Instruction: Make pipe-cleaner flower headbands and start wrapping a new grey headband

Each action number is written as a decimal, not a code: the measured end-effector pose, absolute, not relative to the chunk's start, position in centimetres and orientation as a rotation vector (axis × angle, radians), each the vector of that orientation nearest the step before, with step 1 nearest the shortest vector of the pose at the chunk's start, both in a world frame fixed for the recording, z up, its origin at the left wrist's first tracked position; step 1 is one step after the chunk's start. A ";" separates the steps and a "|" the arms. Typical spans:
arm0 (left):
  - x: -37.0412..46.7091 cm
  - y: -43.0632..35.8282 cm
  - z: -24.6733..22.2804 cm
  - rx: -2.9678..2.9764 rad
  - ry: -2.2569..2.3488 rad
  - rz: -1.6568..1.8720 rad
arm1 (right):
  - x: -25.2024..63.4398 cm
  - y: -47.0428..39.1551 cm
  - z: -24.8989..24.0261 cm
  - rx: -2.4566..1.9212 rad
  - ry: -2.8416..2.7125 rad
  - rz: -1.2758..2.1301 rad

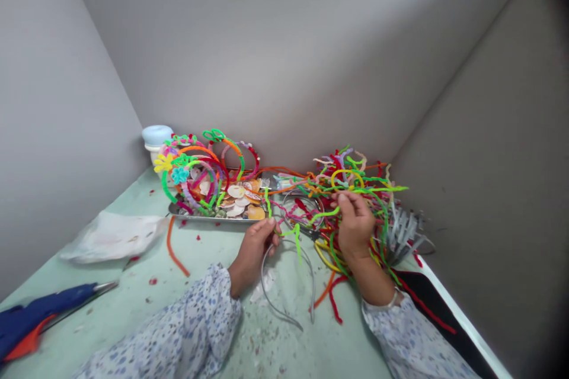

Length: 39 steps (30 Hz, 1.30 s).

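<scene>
My left hand (pixel 255 247) is closed in a pinch at the top of a thin grey headband (pixel 312 284), whose two ends hang down over the table. A lime-green pipe cleaner (pixel 297 233) is at the same fingertips, partly on the band, with one piece sticking up above them. My right hand (pixel 357 226), fingers pinched together, has a lime-green strand (pixel 329 214) running left from it. Whether both green parts are one length I cannot tell. Behind and around the right hand spreads a tangled heap of coloured pipe cleaners (pixel 347 179).
A metal tray (pixel 222 217) holds shells and stones, with finished pipe-cleaner headbands (pixel 231 145) over it. Scissors (pixel 313 234) lie in the heap, grey bands (pixel 402 237) to its right. A blue glue gun (pixel 48 308), a plastic bag (pixel 113 237) and a blue-lidded jar (pixel 157 136) stand left.
</scene>
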<state>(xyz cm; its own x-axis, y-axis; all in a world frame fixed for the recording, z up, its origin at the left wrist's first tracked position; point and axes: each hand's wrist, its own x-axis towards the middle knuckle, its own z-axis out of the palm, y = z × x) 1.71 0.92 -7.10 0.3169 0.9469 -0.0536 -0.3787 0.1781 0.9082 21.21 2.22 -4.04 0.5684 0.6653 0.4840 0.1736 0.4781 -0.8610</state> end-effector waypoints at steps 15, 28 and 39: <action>1.7 0.9 -7.3 1.034 0.780 1.080 | 26.6 -1.2 3.8 -2.016 -1.859 -0.066; 1.7 1.1 -7.4 0.981 0.732 1.099 | 18.5 -1.2 -0.2 -1.779 -2.226 0.688; 1.7 1.3 -7.6 0.903 0.756 1.190 | 21.0 -3.8 3.5 -1.433 -2.506 1.287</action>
<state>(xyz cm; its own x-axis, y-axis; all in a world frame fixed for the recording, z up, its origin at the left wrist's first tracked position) 1.70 1.30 -7.57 0.2174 0.9757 -0.0262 -0.4386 0.1217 0.8904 20.99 -3.79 3.53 -0.5886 0.7112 -0.3843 0.7267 0.2572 -0.6370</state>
